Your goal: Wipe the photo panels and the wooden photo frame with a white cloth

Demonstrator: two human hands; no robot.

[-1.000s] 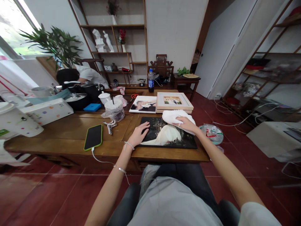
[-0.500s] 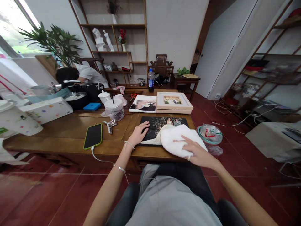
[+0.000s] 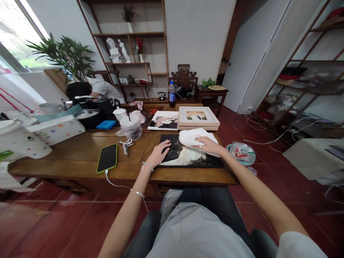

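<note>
A dark photo panel (image 3: pixel 172 157) with a couple's picture lies flat at the table's front edge. My left hand (image 3: pixel 159 153) rests on its left side, fingers stretched out and flat, holding nothing. A white cloth (image 3: pixel 189 136) is bunched over the panel's far right part and hides the couple there. My right hand (image 3: pixel 209 144) grips the cloth from above, pressing it on the panel. Beyond the panel are a white-edged photo print (image 3: pixel 165 121) and a pale picture frame (image 3: pixel 182 116), which sits on another flat piece.
On the wooden table (image 3: pixel 129 172) at left lie a phone (image 3: pixel 107 157) on a cable, a metal piece (image 3: pixel 126 146), a bagged drink cup (image 3: pixel 130 127) and a blue box (image 3: pixel 106 124). A bottle (image 3: pixel 172 94) stands at the back. Behind the pots a person (image 3: pixel 103 89) bends down.
My right hand and the cloth have moved away from me and slightly left, to the panel's far edge, uncovering its near right part. My left hand stays in place.
</note>
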